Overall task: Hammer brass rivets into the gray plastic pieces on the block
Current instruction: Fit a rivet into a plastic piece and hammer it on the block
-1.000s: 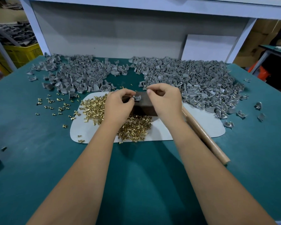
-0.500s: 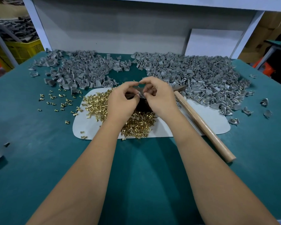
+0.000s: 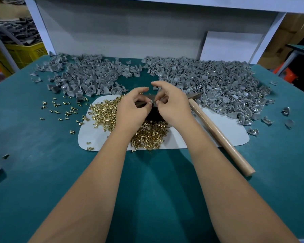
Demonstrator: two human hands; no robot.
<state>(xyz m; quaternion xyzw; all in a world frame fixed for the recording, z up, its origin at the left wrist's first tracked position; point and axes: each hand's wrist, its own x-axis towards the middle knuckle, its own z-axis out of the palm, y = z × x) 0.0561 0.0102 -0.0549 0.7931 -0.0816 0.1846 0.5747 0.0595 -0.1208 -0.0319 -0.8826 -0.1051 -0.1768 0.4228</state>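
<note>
Head view: both hands meet over the dark block [image 3: 154, 114] on the white mat [image 3: 197, 135]. Left hand [image 3: 132, 109] and right hand [image 3: 172, 106] each pinch at one small gray plastic piece [image 3: 151, 102] held between their fingertips just above the block; a rivet may already sit in it, too small to tell. Brass rivets [image 3: 147, 134] are heaped on the mat beside and in front of the block, with strays on the green table [image 3: 147, 181] to the left. Gray piles lie behind: left pile [image 3: 88, 76], right pile [image 3: 214, 85]. The hammer [image 3: 218, 134] lies untouched just right of the right hand, handle toward the person. Step in hand, as I judge it: seating piece and rivet, pre-strike. Next move calls for steadying the piece on the block with the left hand, freeing the right for the hammer.
</note>
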